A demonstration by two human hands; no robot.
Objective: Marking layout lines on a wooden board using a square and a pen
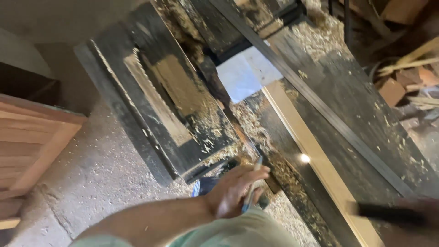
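Left hand (233,192) grips thin blue pen (253,188) above sawdust-covered black machine table (347,105); blurred right hand (418,215) clasps dark bar (388,213)

Count by kind: two hands, left hand (233,192) and right hand (418,215); one pen (252,190); one dark tool (388,214), blurred; one pale wooden strip (315,160); one white sheet (247,73); one slatted wooden panel (32,142).

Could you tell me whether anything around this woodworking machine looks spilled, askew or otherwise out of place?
Yes: sawdust and shavings lie strewn across the dark machine table and the floor. A white sheet of paper sits among the debris. The left hand holds a pen-like stick; the right hand is blurred.
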